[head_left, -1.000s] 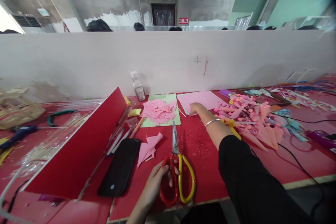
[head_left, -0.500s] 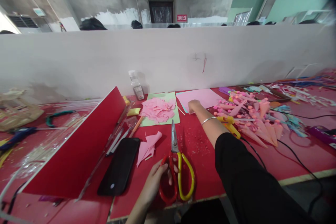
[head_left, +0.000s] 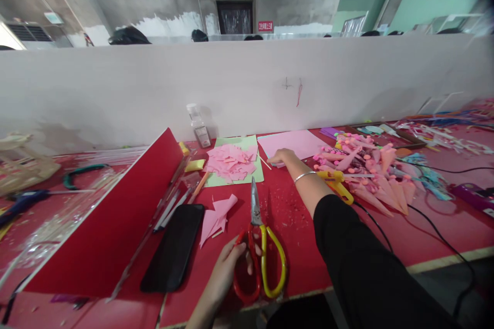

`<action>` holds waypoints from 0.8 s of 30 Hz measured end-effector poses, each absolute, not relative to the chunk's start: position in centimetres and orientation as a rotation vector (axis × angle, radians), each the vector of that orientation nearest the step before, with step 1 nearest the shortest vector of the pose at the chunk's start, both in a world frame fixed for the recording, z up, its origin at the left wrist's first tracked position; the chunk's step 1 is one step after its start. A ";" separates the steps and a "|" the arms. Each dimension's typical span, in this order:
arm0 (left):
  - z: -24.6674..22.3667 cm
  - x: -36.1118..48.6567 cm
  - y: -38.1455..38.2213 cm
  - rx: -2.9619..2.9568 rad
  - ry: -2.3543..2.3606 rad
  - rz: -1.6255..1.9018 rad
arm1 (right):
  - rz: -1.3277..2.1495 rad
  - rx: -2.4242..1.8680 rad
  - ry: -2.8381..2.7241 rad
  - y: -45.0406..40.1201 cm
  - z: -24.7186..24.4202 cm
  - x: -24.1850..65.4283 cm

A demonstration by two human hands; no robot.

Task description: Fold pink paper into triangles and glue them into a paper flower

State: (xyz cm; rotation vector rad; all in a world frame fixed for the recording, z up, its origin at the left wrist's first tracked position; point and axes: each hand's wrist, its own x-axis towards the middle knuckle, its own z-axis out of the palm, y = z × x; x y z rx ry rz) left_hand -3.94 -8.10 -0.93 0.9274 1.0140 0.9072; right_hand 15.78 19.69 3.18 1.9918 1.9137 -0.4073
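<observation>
My left hand (head_left: 230,262) is closed around the red handle of a pair of scissors (head_left: 255,211). The scissors lie on the red tabletop, blades together and pointing away from me; their other handle is yellow. Stretched out ahead, my right hand (head_left: 284,156) has its fingers bent at the near left corner of a pink paper sheet (head_left: 299,143). The fingertips look closed on the paper's edge, partly hidden by the hand. Left of it, a heap of cut pink paper pieces (head_left: 231,162) rests on a light green sheet (head_left: 251,177). Folded pink paper (head_left: 217,216) lies beside the scissors.
A black phone (head_left: 173,249) and a slanted red board (head_left: 111,221) stand at left. A small clear bottle (head_left: 199,127) is by the white partition (head_left: 239,82). Right of my arm are a yellow glue gun (head_left: 335,182), pink paper cones (head_left: 380,175) and black cables (head_left: 440,229).
My right hand has shifted slightly left along the near edge of the pink paper, its fingers reaching further out. My left hand and the scissors stay in place.
</observation>
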 end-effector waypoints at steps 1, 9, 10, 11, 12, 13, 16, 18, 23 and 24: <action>-1.0 -4.0 -8.1 0.923 1.017 0.907 | -0.408 2.011 1.908 19.7 3.1 15.7; -1.5 -3.9 -8.3 0.871 1.000 0.951 | -0.433 2.060 1.842 20.4 2.7 14.3; -1.4 -3.9 -8.3 0.861 1.003 0.949 | -0.432 2.071 1.840 20.3 2.7 14.4; -1.3 -3.8 -8.3 0.852 1.007 0.950 | -0.427 2.088 1.839 20.2 2.7 14.6; -1.2 -3.8 -8.3 0.846 1.011 0.946 | -0.417 2.110 1.840 20.0 2.7 14.8; -1.1 -3.8 -8.3 0.846 1.015 0.941 | -0.403 2.136 1.842 19.8 2.7 15.0; -0.9 -3.8 -8.3 0.860 1.034 0.929 | -0.373 2.194 1.854 19.5 2.9 15.4; -0.9 -3.9 -8.2 0.869 1.038 0.917 | -0.393 2.194 1.858 19.6 3.0 15.4; -0.8 -3.8 -8.2 0.861 1.030 0.925 | -0.426 2.170 1.875 20.2 3.2 14.7; -0.7 -3.8 -8.2 0.861 1.024 0.921 | -0.415 2.169 1.886 20.2 3.2 14.7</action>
